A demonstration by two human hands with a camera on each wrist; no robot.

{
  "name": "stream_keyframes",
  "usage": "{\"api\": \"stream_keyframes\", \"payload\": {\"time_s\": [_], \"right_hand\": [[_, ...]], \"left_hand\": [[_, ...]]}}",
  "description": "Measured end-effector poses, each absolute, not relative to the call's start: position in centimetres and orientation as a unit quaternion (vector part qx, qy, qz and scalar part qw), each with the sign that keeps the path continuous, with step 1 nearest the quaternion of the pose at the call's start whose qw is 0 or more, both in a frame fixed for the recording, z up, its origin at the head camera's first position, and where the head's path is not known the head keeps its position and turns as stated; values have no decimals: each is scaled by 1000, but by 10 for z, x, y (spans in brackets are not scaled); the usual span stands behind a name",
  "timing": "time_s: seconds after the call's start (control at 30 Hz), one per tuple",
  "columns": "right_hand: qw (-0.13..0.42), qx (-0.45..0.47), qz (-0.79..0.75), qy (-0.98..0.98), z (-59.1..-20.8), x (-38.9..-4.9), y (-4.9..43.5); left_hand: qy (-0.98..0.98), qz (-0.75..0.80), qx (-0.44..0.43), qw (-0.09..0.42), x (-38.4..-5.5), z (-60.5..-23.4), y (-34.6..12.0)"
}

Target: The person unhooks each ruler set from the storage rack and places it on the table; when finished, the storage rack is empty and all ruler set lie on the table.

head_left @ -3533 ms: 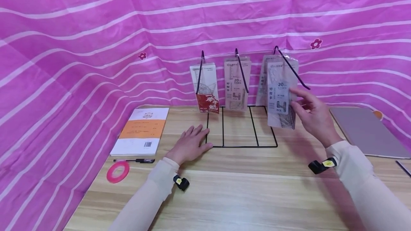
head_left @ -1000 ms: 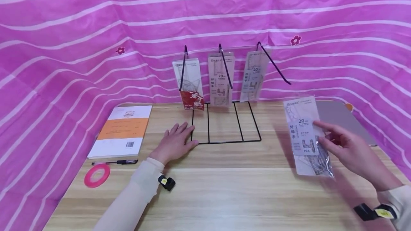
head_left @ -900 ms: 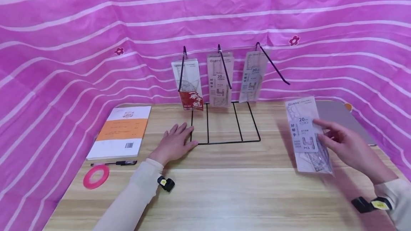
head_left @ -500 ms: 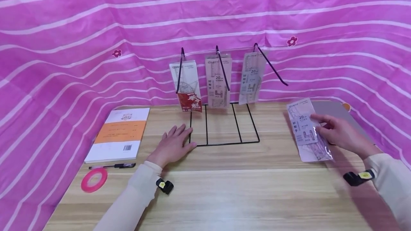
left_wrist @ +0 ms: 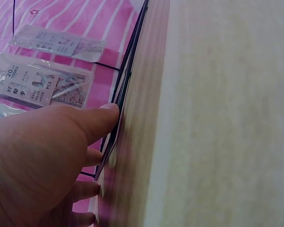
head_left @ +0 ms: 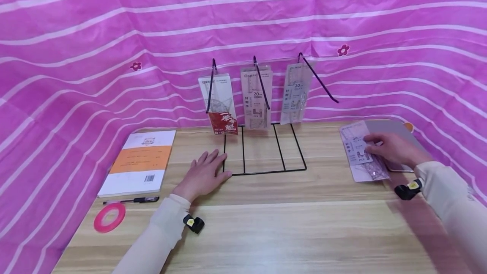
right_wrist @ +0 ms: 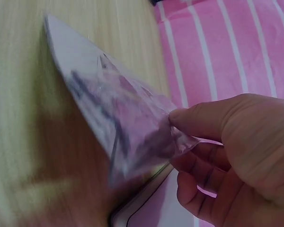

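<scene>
Head view: table point(head_left: 266, 231) carries a wire rack point(head_left: 262, 155) at the back edge, three packs hung on its hooks, two reading "20cm". Book point(head_left: 138, 162) with orange band sits at the left edge, pen point(head_left: 131, 200) and pink tape ring point(head_left: 109, 217) in front of it. Right hand point(head_left: 392, 149) pinches a ruler pack point(head_left: 359, 155), label "20cm", "PCS", near the right edge, partly over a grey pad point(head_left: 395, 132). Left hand point(head_left: 203, 174) lies flat, fingers straight, touching the rack's base wire.
</scene>
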State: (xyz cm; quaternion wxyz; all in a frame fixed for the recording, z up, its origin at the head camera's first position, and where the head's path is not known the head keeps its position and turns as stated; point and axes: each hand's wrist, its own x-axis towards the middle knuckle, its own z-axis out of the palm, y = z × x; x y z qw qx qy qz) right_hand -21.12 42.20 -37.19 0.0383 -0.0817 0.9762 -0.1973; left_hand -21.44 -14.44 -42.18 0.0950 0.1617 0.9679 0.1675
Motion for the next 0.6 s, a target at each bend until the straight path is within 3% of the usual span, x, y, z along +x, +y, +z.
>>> {"api": "stream_keyframes", "payload": {"time_s": [0.2, 0.6], "right_hand": [[64, -65, -192, 977, -373, -219, 418], [56, -60, -200, 976, -387, -226, 416]], "left_hand": [[968, 166, 167, 88, -214, -422, -146], [967, 168, 170, 88, -214, -423, -145]]}}
